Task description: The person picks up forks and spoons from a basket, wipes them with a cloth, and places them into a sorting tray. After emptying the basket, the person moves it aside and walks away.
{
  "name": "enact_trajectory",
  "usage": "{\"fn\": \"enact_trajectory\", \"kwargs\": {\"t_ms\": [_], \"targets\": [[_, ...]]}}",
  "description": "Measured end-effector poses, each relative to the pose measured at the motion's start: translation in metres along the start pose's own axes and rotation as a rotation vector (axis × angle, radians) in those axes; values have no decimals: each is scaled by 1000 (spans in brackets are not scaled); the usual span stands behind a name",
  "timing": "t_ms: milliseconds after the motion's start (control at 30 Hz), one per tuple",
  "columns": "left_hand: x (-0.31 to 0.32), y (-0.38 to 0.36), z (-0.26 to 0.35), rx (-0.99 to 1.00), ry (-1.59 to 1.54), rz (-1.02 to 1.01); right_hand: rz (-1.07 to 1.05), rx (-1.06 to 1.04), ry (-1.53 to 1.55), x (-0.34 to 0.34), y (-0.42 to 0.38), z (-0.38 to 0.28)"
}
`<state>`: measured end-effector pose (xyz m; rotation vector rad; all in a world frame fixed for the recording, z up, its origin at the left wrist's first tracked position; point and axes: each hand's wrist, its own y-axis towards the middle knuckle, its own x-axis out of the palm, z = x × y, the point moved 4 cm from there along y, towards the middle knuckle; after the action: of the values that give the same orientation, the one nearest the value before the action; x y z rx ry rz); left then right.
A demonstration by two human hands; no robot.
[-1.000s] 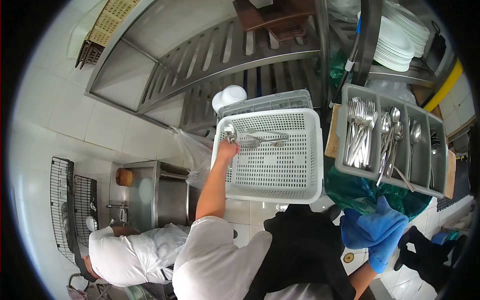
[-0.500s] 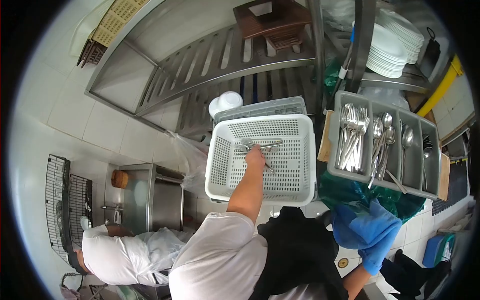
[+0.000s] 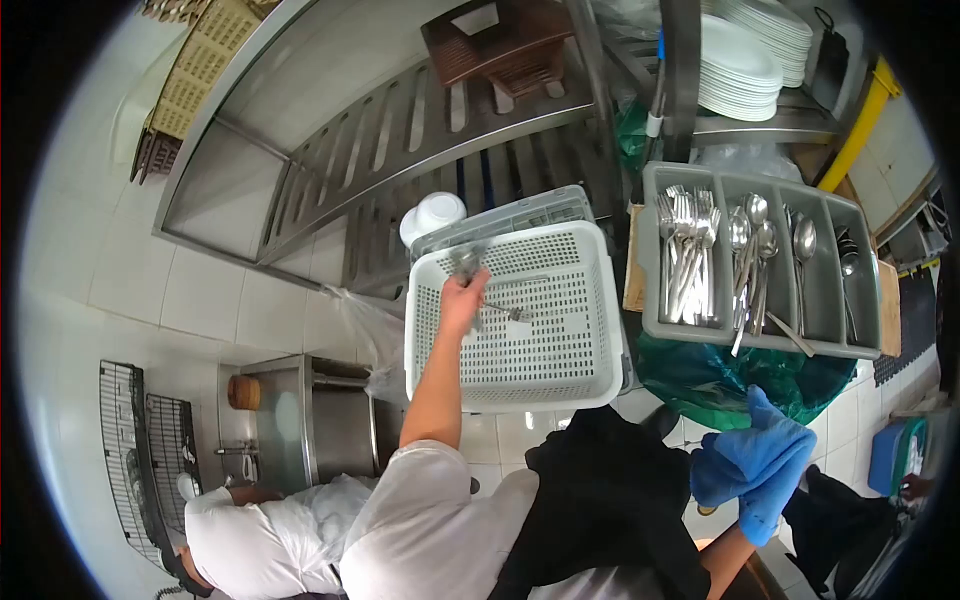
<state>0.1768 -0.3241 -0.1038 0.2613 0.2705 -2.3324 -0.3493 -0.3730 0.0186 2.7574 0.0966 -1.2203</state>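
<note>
- The left hand is closed around a bunch of cutlery, raised over the far-left corner of the white perforated basket.
- The right hand, blue-gloved, hangs loosely curled and empty, near right.
- No writing can be read.

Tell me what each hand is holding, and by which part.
Left hand grips blurred cutlery over the white basket; part unclear. Right hand, blue-gloved, holds nothing.
</note>
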Motion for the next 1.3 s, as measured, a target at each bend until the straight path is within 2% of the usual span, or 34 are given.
{"fn": "enact_trajectory", "kwargs": {"t_ms": [33, 67, 100, 167, 200, 233, 367, 433, 467, 533, 567, 633, 667, 767, 800, 833, 900, 933, 1033, 1100, 1133, 1167, 1233, 1267, 1300], "targets": [[-2, 0, 7, -17, 385, -94, -79, 59, 21, 2, 2, -2], [-1, 6, 1, 160, 620, -223, -154, 120, 40, 4, 3, -3], [-3, 8, -11, 159, 615, -217, -154, 113, 37, 5, 3, -3], [15, 8, -33, 530, 1340, -416, -189, 67, -32, 9, 2, -2], [17, 8, -54, 432, 1352, -460, -175, 57, -18, 10, 1, 2], [18, 4, -59, 438, 1348, -459, -149, 57, 25, 12, -2, 7], [17, -1, -74, 511, 1220, -370, 8, 121, 349, 16, -16, 35], [10, -2, -77, 716, 963, -124, 42, 132, 371, 16, -20, 38], [14, -10, -68, 719, 966, -124, 50, 130, 353, 16, -20, 37], [15, -23, -66, -125, -93, 40, 60, 123, 334, 15, -21, 34], [23, -24, -67, -123, -92, 41, 65, 120, 336, 17, -21, 33], [26, -31, -71, -296, -988, 456, 86, 115, 372, 20, -20, 34], [31, -32, -70, -443, -1063, 497, 103, 107, 400, 23, -19, 35], [47, 7, -103, -533, -1054, 542, 155, 31, 434, 30, -19, 38], [54, 24, -115, -531, -1060, 538, -129, 24, 287, 34, -10, 50], [59, 38, -131, -531, -1109, 559, -128, 22, 284, 30, -7, 42], [66, 49, -136, -532, -1163, 573, -287, -7, 212, 13, 8, -9], [67, 50, -134, -552, -1079, 573, -363, -482, -39, -13, 17, -83], [71, 40, -105, -571, -912, 560, -306, -234, -99, -11, 14, -64], [67, 12, -56, -673, -571, 542, -237, -128, -85, -7, 8, -46], [63, 21, -73, -597, -550, 473, -208, -100, -79, -8, 6, -41], [62, 28, -91, -598, -546, 472, -186, -88, -78, -8, 6, -40], [63, 37, -106, -534, -752, 527, -153, -62, -77, -10, 4, -38], [55, 69, -154, -438, -905, 496, -133, -48, -82, -10, 1, -37], [44, 70, -148, -439, -901, 478, -113, -38, -83, -13, -1, -36]]}}
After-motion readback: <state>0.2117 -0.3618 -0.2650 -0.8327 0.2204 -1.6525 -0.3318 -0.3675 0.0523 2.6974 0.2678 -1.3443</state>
